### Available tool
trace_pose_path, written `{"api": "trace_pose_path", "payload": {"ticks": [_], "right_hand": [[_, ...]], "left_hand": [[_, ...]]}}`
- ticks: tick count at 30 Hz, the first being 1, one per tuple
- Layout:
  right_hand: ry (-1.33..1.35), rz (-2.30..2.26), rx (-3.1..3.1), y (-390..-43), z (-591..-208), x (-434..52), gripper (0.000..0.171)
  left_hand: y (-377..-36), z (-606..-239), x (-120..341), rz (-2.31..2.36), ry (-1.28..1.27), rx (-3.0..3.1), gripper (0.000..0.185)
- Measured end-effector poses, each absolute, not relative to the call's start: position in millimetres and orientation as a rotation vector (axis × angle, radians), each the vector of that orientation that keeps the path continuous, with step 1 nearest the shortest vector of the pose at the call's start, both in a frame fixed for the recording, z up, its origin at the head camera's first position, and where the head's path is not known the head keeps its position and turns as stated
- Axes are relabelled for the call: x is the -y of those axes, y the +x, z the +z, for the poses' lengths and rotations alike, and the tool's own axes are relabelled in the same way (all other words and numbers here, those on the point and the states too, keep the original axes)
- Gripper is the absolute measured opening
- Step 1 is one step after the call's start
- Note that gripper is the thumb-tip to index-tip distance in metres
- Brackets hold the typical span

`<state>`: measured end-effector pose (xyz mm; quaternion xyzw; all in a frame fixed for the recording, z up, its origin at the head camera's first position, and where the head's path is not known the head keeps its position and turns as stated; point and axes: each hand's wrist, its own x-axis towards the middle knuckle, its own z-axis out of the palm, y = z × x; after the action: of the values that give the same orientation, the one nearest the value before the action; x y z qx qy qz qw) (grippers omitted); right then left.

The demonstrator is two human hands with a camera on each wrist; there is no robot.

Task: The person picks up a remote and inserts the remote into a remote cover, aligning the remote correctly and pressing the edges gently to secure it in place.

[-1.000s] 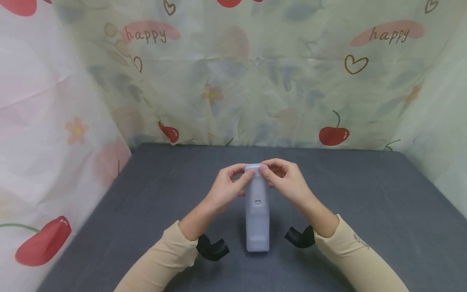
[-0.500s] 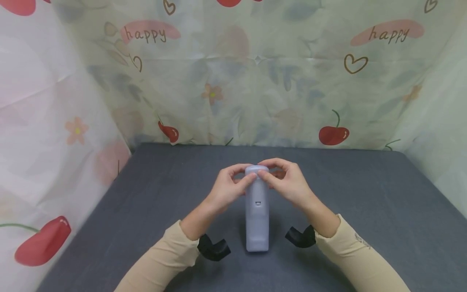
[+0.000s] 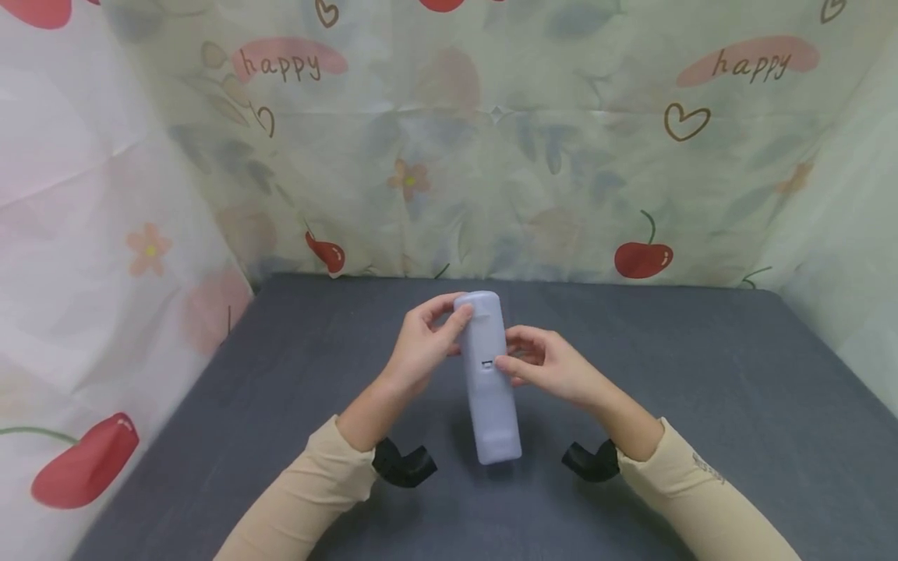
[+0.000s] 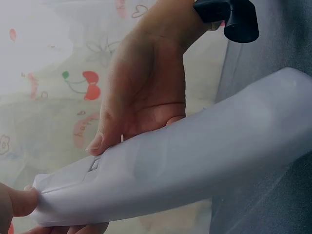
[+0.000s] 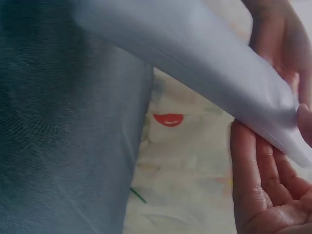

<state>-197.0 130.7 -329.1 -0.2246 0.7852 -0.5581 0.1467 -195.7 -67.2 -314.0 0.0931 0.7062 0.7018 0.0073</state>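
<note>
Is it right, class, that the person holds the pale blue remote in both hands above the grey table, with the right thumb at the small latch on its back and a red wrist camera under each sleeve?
Nearly. The wrist cameras are black, not red, as the head view shows. The rest stands: left hand and right hand hold the pale blue remote above the grey table, right thumb at the latch.

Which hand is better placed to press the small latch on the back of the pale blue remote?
Probably the right hand: its thumb lies beside the latch, while the left hand grips the remote.
</note>
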Motion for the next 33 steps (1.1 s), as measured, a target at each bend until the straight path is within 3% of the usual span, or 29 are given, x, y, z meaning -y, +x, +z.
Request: {"api": "trace_pose_path", "payload": {"ticks": [11,18,25,33], "right_hand": [[-0.66,-1.67,-2.455,-198.9,-340.3,-136.3,0.033],[-0.791,-1.77,-2.478,-197.6,-342.8,-139.2,0.031],[-1.001,-1.75,-2.47,-195.3,-345.7,-140.9,0.03],[-0.922,-1.629,-2.599,-195.2,-349.7,-142.7,0.032]], "left_hand": [[-197.1,-316.7,75.9,2.039,0.231,-2.23,0.039],[-199.9,-329.4,80.2,1.717,0.243,-2.085,0.055],[-199.1,-336.3,76.7,1.842,0.266,-1.859,0.053],[-200.0,-335.2,75.2,1.91,0.165,-1.838,0.051]]}}
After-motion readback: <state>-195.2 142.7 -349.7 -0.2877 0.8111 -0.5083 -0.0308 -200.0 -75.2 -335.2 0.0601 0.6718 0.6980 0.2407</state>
